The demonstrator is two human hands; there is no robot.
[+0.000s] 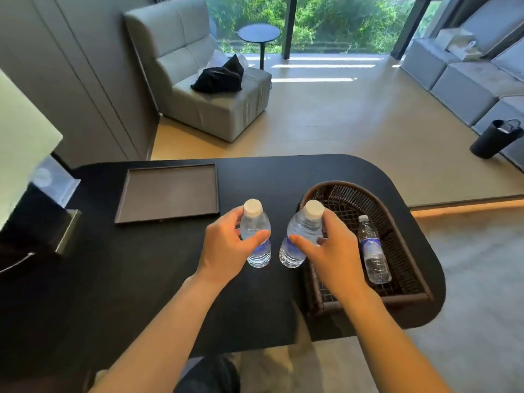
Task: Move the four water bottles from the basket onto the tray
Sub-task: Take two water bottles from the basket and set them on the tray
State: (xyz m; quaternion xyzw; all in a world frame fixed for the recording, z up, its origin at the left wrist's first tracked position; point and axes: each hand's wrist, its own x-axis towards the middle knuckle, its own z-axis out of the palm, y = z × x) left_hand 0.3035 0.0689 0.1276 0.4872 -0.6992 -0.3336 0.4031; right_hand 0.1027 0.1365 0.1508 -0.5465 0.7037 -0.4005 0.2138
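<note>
My left hand (226,245) grips a clear water bottle (256,222) with a white cap, held upright above the black table between tray and basket. My right hand (329,251) grips a second upright bottle (302,231) at the left rim of the woven brown basket (354,191). A third bottle (371,248) with a blue label lies on its side inside the basket. Part of the basket floor is hidden behind my right hand. The flat dark tray (170,194) sits at the table's far left with nothing on it.
The black table (141,279) has a rounded right end. A dark box and a lamp shade (22,143) stand at the left edge. Beyond are a grey armchair (209,89), a sofa and a black bin (493,137) on the floor.
</note>
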